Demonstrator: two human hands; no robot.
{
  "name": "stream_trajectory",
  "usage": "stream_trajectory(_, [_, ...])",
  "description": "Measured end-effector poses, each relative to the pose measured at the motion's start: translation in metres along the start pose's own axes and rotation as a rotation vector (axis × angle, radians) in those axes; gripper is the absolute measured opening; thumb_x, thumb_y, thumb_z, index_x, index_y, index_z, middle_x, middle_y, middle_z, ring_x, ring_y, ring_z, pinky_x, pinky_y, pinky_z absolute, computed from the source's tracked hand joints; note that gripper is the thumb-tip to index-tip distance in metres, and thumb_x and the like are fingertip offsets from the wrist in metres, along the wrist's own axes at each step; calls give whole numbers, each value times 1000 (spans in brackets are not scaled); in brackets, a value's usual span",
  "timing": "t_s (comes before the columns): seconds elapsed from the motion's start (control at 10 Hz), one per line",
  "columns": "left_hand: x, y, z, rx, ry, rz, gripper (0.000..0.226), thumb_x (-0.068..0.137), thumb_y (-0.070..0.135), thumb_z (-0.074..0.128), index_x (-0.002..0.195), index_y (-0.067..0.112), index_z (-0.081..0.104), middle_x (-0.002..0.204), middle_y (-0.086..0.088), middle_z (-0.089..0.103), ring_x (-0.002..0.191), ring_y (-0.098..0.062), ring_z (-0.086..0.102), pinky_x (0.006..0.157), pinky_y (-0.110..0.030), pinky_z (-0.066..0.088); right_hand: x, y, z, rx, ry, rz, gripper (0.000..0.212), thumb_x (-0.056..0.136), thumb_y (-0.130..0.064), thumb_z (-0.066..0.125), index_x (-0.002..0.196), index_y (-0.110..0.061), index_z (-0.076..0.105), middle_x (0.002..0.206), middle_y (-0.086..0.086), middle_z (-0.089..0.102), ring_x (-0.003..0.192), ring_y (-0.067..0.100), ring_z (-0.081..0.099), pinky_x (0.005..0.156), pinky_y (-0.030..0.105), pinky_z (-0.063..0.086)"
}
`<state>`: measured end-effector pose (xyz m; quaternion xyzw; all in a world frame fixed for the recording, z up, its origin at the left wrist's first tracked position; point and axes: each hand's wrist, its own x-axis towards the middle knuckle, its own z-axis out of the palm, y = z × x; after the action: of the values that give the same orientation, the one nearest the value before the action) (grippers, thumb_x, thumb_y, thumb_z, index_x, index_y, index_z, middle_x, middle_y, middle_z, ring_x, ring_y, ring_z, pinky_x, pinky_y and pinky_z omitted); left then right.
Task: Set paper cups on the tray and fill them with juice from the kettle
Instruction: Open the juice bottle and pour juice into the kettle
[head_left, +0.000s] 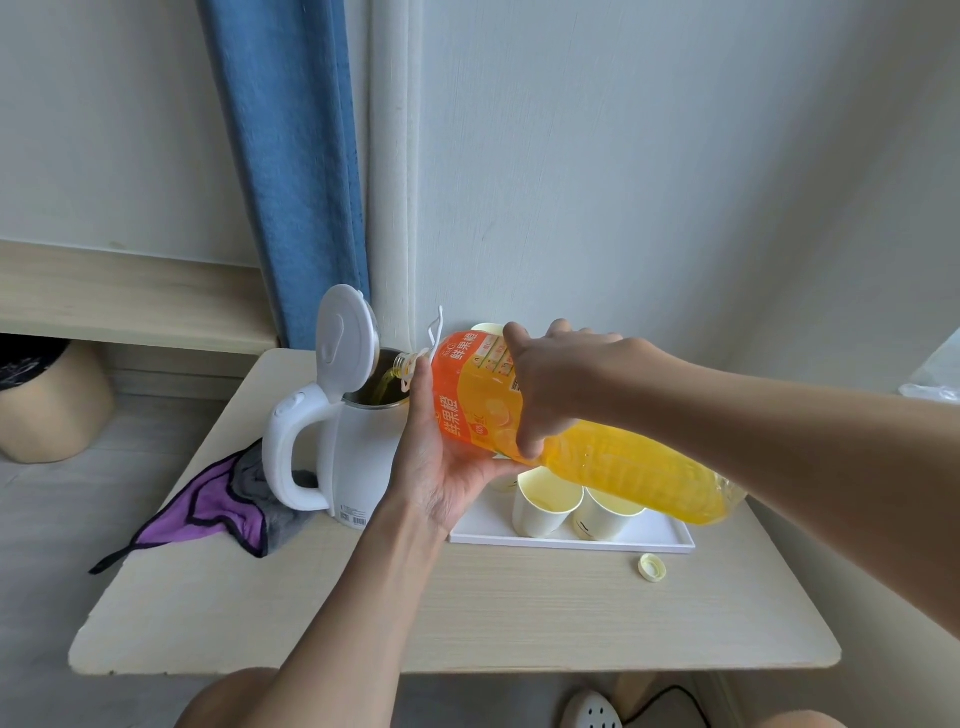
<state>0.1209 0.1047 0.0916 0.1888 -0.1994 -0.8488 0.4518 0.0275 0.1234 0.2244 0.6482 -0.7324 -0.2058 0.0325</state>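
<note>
A big orange juice bottle (613, 457) lies tilted over the table, neck to the left. Juice streams from its mouth into the white kettle (358, 457), whose lid (345, 343) stands flipped up. My left hand (441, 462) cradles the bottle from below near the neck. My right hand (556, 384) grips it from above over the label. Under the bottle, a white tray (571, 540) holds pale yellow paper cups (545, 506), partly hidden. Another cup (485, 328) peeks out behind the bottle by the wall.
The bottle's yellow cap (653, 567) lies on the table right of the tray's front edge. A purple and grey cloth (228, 509) hangs off the table's left side by the kettle handle. A blue curtain (291, 171) and wall stand close behind.
</note>
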Motion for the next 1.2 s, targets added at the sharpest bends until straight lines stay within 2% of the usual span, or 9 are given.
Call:
stream_trajectory(0.2, [0,0,0,-3,-8,0,73,96,73,44,145,21,57,136,-20,68,126,-44,64,99,-77,44,-1,0,1,-2,-4,-1,112,59,-51,86,146,-28,18,111,12,40,92,32,49,78,42,43])
stream_trajectory(0.7, [1,-1,0,-5,-24,8,74,97,73,42,148,21,55,139,-20,66,130,-44,60,103,-80,38,0,-1,1,-17,5,10,113,58,-51,86,145,-28,18,109,12,39,95,32,52,77,43,44])
stream_trajectory(0.8, [1,-1,0,0,-29,10,73,97,73,42,147,21,56,138,-20,66,130,-43,61,102,-79,39,1,-1,1,-16,8,13,113,58,-50,86,145,-28,18,108,12,38,101,33,55,77,43,43])
stream_trajectory(1.1, [-4,2,5,17,-27,16,72,97,72,42,145,20,57,137,-19,67,128,-42,63,100,-77,43,1,1,2,-2,22,3,112,58,-50,86,144,-28,18,109,11,39,94,32,52,76,42,42])
stream_trajectory(1.2, [-5,5,6,49,-10,13,73,98,72,41,145,19,57,137,-19,68,127,-40,64,99,-75,46,1,4,7,34,45,-3,108,57,-50,86,141,-27,22,109,11,42,90,31,50,72,40,41])
